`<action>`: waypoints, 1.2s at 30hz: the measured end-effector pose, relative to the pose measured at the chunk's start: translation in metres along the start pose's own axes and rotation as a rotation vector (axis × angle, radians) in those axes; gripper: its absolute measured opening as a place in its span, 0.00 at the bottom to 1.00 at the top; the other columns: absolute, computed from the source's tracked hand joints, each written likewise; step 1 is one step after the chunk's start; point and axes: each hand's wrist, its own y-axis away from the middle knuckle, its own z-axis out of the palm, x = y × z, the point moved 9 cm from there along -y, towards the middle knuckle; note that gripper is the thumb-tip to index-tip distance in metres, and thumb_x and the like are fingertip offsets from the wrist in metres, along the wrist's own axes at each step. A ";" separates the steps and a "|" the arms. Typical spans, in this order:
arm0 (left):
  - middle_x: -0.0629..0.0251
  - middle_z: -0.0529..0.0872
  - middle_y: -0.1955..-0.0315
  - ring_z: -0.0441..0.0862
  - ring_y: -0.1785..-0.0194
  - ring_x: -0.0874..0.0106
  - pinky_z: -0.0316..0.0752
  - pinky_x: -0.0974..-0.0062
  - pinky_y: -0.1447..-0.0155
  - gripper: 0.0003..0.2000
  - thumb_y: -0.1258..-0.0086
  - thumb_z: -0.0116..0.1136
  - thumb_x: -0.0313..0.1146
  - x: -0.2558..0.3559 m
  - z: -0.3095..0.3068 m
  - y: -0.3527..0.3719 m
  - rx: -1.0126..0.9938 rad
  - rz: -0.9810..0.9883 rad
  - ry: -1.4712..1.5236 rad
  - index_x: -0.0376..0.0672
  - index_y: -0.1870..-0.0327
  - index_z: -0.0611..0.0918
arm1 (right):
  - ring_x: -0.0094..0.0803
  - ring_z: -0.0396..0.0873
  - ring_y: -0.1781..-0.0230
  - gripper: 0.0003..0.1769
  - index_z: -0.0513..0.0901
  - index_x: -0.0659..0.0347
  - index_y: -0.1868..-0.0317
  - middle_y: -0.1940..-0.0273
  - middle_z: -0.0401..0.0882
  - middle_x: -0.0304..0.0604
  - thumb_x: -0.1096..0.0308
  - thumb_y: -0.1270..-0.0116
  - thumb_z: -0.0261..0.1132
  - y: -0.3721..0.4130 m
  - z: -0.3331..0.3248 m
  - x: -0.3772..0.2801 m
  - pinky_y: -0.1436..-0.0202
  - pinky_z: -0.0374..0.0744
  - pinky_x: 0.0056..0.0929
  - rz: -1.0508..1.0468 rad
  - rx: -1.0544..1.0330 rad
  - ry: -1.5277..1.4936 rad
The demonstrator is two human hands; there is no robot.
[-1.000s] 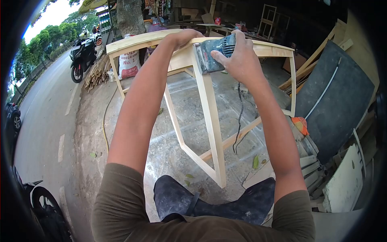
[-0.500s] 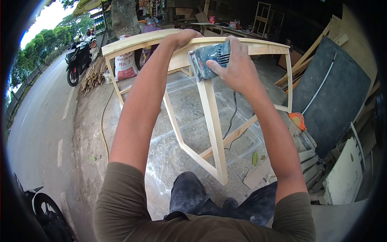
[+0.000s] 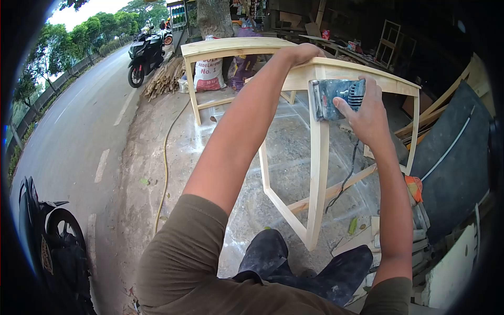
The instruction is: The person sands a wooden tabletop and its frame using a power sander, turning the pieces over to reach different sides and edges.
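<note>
A pale bare-wood table frame (image 3: 318, 173) stands in front of me, with a leg running down from its near corner. My right hand (image 3: 369, 113) grips a dusty blue-grey electric sander (image 3: 336, 100), thumb on its near side. The sander's flat pad lies against the upper part of that leg, just below the top rail. A dark cord (image 3: 344, 184) hangs behind it. Over the top edge of the frame, left of the corner, my left hand (image 3: 306, 53) is hooked round the wood, its fingertips hidden.
Behind the frame stand a printed white sack (image 3: 209, 73) and a pile of wood strips (image 3: 165, 79). Motorbikes (image 3: 144, 55) are parked by the road at left. A dark board (image 3: 454, 142) and scrap panels lean at right. A yellow hose (image 3: 166, 157) crosses the ground.
My view has swung left, so the frame appears farther right. The sander has moved slightly down from the top corner onto the leg. My left hand stays on the top edge.
</note>
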 end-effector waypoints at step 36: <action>0.60 0.85 0.31 0.77 0.29 0.65 0.66 0.63 0.22 0.21 0.26 0.60 0.42 -0.002 -0.024 0.015 0.205 -0.036 -0.031 0.45 0.37 0.90 | 0.60 0.85 0.41 0.47 0.68 0.66 0.26 0.38 0.78 0.68 0.42 0.32 0.77 -0.057 0.014 0.005 0.34 0.82 0.51 0.033 0.015 -0.032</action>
